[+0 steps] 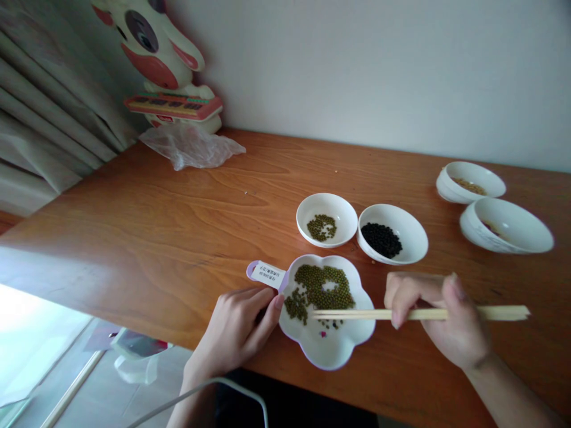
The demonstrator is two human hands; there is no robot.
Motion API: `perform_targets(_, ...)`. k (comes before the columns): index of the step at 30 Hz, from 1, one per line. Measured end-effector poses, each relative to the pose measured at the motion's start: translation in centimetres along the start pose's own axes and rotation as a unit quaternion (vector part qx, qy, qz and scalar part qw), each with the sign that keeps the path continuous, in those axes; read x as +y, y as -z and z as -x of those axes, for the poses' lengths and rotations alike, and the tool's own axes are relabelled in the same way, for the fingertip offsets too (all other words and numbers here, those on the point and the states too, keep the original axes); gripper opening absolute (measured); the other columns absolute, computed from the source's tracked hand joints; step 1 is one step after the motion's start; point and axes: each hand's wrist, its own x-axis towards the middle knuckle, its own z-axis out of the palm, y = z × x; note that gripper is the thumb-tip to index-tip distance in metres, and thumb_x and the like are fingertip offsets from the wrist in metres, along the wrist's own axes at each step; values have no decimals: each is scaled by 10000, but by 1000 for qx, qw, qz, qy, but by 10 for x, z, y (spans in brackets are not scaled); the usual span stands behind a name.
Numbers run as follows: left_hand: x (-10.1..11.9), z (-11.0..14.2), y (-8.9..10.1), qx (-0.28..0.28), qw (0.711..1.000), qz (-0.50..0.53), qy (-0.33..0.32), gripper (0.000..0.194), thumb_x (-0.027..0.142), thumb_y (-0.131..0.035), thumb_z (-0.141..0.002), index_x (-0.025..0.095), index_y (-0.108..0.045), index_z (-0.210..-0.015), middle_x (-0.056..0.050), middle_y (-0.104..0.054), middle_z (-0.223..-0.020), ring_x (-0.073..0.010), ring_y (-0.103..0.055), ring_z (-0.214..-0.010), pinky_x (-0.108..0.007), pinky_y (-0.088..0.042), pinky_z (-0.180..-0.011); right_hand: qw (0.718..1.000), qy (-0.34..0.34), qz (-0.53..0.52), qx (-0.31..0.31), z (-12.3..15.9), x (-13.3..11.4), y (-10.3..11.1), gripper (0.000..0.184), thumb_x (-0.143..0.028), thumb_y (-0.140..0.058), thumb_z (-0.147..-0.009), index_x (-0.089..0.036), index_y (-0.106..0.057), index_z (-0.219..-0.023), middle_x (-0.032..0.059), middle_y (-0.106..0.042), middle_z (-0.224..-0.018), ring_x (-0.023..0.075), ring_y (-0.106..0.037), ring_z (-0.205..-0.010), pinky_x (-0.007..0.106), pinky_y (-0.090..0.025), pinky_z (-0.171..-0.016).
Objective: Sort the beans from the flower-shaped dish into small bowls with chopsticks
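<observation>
A flower-shaped white dish near the table's front edge holds many green beans. My left hand rests on the table with its fingertips against the dish's left rim, fingers loosely curled. My right hand grips a pair of wooden chopsticks that lie level, tips over the dish among the beans. Behind the dish stand a small white bowl with a few green beans and a white bowl with black beans.
Two more white bowls sit at the right rear. A labelled purple tag lies left of the dish. A crumpled plastic bag and a cow-shaped toy stand at the back left, by curtains.
</observation>
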Motion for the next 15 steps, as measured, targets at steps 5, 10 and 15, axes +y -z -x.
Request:
perform_targets(5,0,0,0,2,1000,-3,1,347,334,-423,-1085,203,-440,-764,18,-543,-690,-115,-486,-613,-269,-332,-628,998,-14,26,-60,6,7,-5,682,-581,-224,-1091,-227,-734,-806,33,-683,-736,164,-617,-685,325,-449,-684)
perform_targets(10,1,0,1,1,1000,-1,0,342,330,-422,-1086,202,-453,-770,15,-558,-702,-116,-501,-625,-267,-340,-636,999,7,38,22,3,7,-1,706,-563,-209,-1097,-236,-752,-783,25,-671,-691,161,-599,-669,317,-447,-671)
perform_targets(15,1,0,1,1,1000,-1,-1,346,335,-418,-1087,203,-461,-770,8,-566,-704,-123,-511,-627,-268,-347,-637,998,4,-30,60,-3,-1,1,771,-592,-183,-1088,-233,-760,-724,24,-620,-592,164,-560,-592,315,-444,-599)
